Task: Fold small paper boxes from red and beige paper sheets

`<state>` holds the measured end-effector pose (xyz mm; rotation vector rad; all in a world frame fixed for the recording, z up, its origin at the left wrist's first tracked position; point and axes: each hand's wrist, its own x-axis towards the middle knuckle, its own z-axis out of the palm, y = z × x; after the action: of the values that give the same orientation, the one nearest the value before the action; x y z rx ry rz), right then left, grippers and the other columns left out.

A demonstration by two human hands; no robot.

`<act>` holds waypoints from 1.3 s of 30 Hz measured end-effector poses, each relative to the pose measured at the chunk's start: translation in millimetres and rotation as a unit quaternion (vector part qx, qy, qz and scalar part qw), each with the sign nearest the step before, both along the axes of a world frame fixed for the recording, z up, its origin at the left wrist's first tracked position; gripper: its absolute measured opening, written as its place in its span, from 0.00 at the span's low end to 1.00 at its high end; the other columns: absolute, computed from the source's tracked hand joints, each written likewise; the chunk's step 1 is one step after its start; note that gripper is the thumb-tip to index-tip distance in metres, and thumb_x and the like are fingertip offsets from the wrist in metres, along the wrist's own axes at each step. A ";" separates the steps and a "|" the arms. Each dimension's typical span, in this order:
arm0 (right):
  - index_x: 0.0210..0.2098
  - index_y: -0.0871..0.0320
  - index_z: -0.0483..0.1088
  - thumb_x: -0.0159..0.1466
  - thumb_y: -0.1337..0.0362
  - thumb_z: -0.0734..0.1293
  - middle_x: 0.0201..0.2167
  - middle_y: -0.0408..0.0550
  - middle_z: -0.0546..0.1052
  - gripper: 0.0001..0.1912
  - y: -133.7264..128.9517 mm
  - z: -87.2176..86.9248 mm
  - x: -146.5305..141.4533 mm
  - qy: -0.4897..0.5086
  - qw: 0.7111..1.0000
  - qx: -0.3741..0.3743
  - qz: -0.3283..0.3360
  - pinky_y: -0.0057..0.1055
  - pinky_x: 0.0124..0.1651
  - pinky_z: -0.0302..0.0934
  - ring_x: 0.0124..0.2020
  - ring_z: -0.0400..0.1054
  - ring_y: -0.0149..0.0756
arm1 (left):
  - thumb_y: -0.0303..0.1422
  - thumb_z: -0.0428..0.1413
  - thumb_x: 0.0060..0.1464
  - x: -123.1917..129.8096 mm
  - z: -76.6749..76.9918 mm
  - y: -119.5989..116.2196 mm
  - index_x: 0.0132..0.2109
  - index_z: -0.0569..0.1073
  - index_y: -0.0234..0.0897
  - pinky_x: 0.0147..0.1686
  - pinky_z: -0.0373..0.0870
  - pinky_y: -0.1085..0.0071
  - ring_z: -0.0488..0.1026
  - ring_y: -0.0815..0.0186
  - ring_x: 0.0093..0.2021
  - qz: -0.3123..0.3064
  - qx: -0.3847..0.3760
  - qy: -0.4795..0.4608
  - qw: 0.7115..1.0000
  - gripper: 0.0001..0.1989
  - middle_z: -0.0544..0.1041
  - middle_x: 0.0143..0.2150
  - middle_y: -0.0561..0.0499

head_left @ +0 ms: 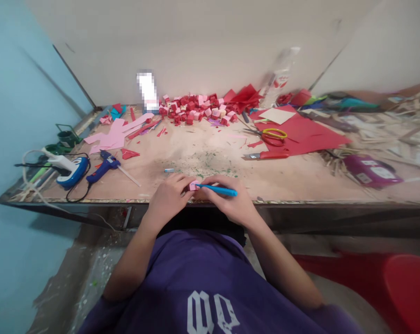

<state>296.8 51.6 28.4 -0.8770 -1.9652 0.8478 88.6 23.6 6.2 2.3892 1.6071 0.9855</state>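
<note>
Near the table's front edge, my left hand point(171, 197) grips a small pink and red cube point(193, 185) between its fingers. My right hand point(229, 199) is closed round a blue pen point(220, 189). The pen's tip meets or nearly meets the pink face of the cube, where a dark mark shows. A short blue-and-white piece, perhaps the pen's cap point(169, 170), lies just beyond my left hand. Green crumbs point(210, 162) are scattered on the wood beyond both hands. A heap of similar pink and red cubes point(196, 109) sits against the back wall.
On the left lie a blue glue gun point(103, 168), a blue-and-white power strip point(72, 171) and pink paper point(114, 135). To the right are yellow-handled scissors point(274, 135), a red-handled cutter point(268, 155), red sheets point(310, 134) and a purple package point(371, 171). A clear bottle point(279, 81) and a lit phone point(147, 90) stand behind.
</note>
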 end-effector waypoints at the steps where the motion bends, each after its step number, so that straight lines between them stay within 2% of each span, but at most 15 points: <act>1: 0.40 0.53 0.81 0.68 0.63 0.71 0.38 0.46 0.86 0.04 -0.1 -0.2 0.0 0.000 1.000 0.000 0.000 0.35 0.45 0.72 0.37 0.80 0.39 | 0.29 0.62 0.65 0.0 0.0 0.1 0.53 0.81 0.38 0.50 0.75 0.61 0.79 0.57 0.49 0.001 0.000 0.000 1.000 0.11 0.84 0.48 0.47; 12: 0.40 0.53 0.81 0.68 0.62 0.71 0.39 0.46 0.86 0.05 -0.7 1.2 -0.2 -0.009 1.000 -0.007 -0.003 0.37 0.47 0.73 0.38 0.81 0.40 | 0.28 0.61 0.65 1.0 2.3 -0.6 0.53 0.81 0.39 0.51 0.75 0.60 0.79 0.57 0.50 0.005 -0.009 0.000 1.000 0.11 0.84 0.49 0.47; 39: 0.40 0.52 0.81 0.68 0.61 0.72 0.37 0.46 0.86 0.05 -0.4 0.0 -0.3 -0.013 1.000 -0.014 -0.014 0.36 0.43 0.73 0.36 0.80 0.40 | 0.28 0.61 0.65 0.1 1.8 -0.1 0.53 0.81 0.40 0.51 0.76 0.61 0.79 0.58 0.50 0.003 -0.008 -0.010 1.000 0.11 0.84 0.49 0.47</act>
<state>296.5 51.2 28.4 -0.9341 -1.9625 0.8539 88.7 23.5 8.0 2.3589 1.6099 0.9901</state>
